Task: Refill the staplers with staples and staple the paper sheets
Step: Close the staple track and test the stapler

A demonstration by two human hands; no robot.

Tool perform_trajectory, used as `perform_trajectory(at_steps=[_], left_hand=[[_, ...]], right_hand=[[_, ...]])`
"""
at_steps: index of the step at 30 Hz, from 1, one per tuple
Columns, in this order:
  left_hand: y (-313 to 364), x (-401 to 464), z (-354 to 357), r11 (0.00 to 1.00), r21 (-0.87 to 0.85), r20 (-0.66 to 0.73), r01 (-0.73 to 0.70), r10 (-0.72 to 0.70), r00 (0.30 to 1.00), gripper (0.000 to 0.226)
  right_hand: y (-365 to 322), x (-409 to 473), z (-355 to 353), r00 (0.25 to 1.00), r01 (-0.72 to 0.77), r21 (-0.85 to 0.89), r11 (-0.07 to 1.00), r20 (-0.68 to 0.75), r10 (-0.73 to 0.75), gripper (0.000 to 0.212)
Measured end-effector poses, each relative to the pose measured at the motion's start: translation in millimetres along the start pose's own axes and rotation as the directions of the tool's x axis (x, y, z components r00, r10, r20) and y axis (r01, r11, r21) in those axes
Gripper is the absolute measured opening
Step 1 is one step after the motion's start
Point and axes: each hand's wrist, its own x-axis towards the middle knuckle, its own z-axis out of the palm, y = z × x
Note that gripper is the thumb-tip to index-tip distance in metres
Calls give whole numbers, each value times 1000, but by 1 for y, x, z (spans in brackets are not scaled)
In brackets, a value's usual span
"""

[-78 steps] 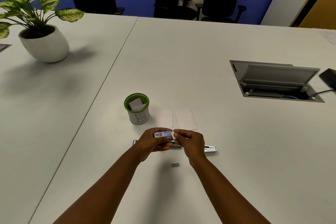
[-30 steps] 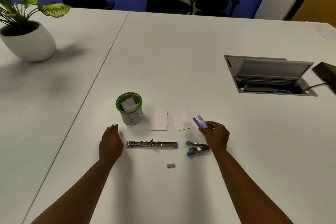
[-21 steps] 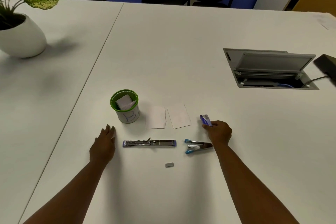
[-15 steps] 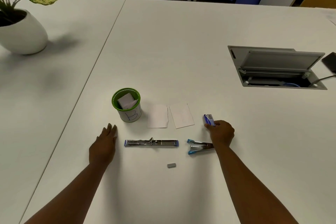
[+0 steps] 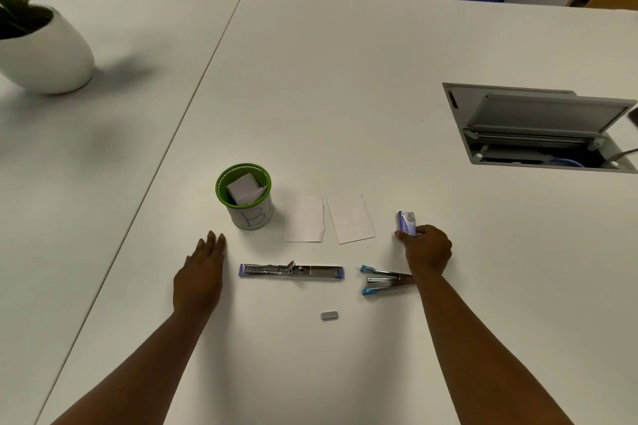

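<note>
Right hand (image 5: pixel 427 248): fingers pinch a small blue staple box (image 5: pixel 406 223) on the white desk (image 5: pixel 345 97), beside two white paper sheets (image 5: pixel 328 219). Left hand (image 5: pixel 200 274): fingers straight, flat beside the opened-out chrome stapler (image 5: pixel 291 270). The blue-tipped stapler (image 5: pixel 383 280) lies near the right wrist.

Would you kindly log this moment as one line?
left hand: flat on table | right hand: holds staple box | opened stapler: unfilled | paper sheets: unstapled

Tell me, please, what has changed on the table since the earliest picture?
The hands parted: the right hand carried the staple box rightward, still gripping it; the left hand let go, now flat. Both staplers, paper sheets and cup stayed.
</note>
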Motion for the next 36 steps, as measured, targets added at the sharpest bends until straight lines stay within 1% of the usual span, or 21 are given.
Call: perform_trajectory(at_steps=[2, 3, 4, 6, 7, 8, 9, 10, 11, 12, 14, 16, 17, 19, 20, 23, 25, 29, 33, 34, 36], left_hand=[[1, 2, -4, 1000, -1, 16, 9, -9, 1000, 48], [1, 3, -6, 1000, 9, 23, 7, -7, 1000, 48], [2, 3, -7, 1000, 19, 30, 2, -2, 1000, 49], [1, 3, -8, 1000, 26, 38, -7, 6, 999, 50], [1, 3, -9, 1000, 24, 42, -9, 8, 999, 51], [1, 3, -10, 1000, 19, 47, -9, 8, 999, 51], [2, 3, -11, 1000, 7, 53, -5, 4, 999, 49], [2, 3, -12, 1000, -18, 57, 3, -2, 998, 48], [2, 4, -13, 998, -55, 60, 10, -7, 998, 46], [2, 4, -13, 995, -97, 62, 12, -6, 998, 44], [2, 1, -15, 978, -207, 37, 16, -9, 999, 42], [3, -5, -16, 930, -364, -52, 46, -69, 996, 37], [5, -9, -17, 892, -447, -87, 63, -113, 990, 34], [9, -18, -21, 810, -582, -87, 76, -155, 984, 32], [11, -21, -22, 794, -604, -71, 67, -137, 988, 33], [15, -26, -20, 870, -492, -30, -22, 8, 1000, 48], [19, -24, -17, 907, -417, -20, -57, 54, 998, 51], [28, -21, -15, 931, -364, -3, -29, 30, 1000, 45], [34, -19, -13, 922, -387, -22, -10, 1, 1000, 31], [34, -19, -13, 917, -400, -25, -10, 0, 1000, 28], [35, -18, -13, 897, -442, -25, -19, 9, 1000, 24]], right_hand=[[-3, -2, -1, 1000, -25, -21, 999, 11, 25, 59], [-5, -6, -2, 1000, -21, -12, 1000, -10, 21, 65], [-8, -12, -2, 999, 25, 25, 999, -47, -24, 65], [-15, -30, -2, 970, 235, 148, 961, -96, -223, 46], [-17, -41, 0, 935, 355, 207, 912, -67, -349, 32], [-19, -53, 1, 881, 458, 245, 855, 8, -474, 20], [-19, -65, 2, 807, 536, 257, 804, 123, -577, 12], [-18, -75, 3, 722, 589, 254, 767, 261, -641, 9], [-16, -84, 3, 635, 620, 246, 745, 401, -660, 11], [-13, -91, 4, 561, 630, 228, 742, 527, -638, 17], [-7, -102, 5, 463, 643, 163, 748, 696, -549, 31], [-3, -109, 7, 405, 717, 82, 692, 758, -511, 39], [-1, -111, 7, 392, 736, 61, 675, 774, -497, 40], [-2, -114, 7, 386, 761, 25, 649, 786, -482, 37], [-3, -115, 8, 390, 771, 5, 637, 787, -479, 35], [-6, -118, 8, 408, 782, -27, 622, 777, -480, 31], [-6, -119, 8, 414, 787, -30, 617, 767, -490, 30], [-4, -120, 7, 441, 779, -29, 626, 735, -515, 26], [-8, -122, 6, 548, 722, 21, 691, 593, -590, 23], [-11, -122, 5, 567, 714, 39, 700, 554, -609, 22], [-17, -117, 7, 576, 736, 26, 677, 502, -645, 20]])
